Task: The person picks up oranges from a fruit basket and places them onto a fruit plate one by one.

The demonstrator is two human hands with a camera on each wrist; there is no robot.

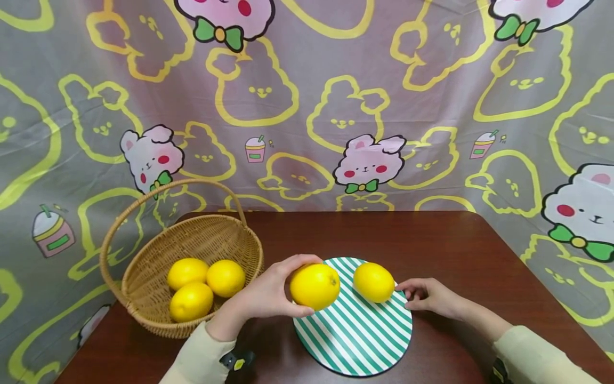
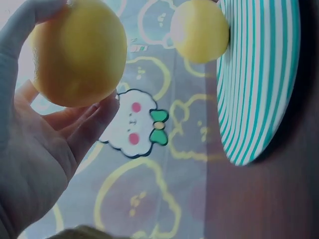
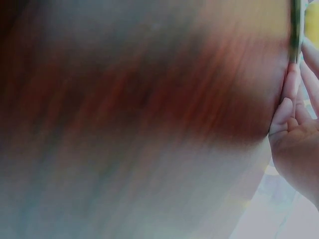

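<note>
My left hand (image 1: 268, 290) grips a yellow lemon (image 1: 315, 287) between thumb and fingers, above the left side of a round green-and-white striped board (image 1: 352, 341). In the left wrist view that held lemon (image 2: 79, 55) appears raised, apart from the board (image 2: 259, 74). A second lemon (image 1: 373, 282) lies on the board near its upper right edge. By that edge is my right hand (image 1: 434, 298), its fingertips at the rim close to the second lemon, fingers loosely bent. The right wrist view shows the right hand (image 3: 294, 134) low against the table beside the rim.
A wicker basket (image 1: 158, 326) with a tall arched handle stands at the left, tilted toward me. Inside it are three lemons (image 1: 192, 302). The dark brown table (image 1: 431, 234) reaches back to a patterned cloth backdrop (image 1: 297, 122).
</note>
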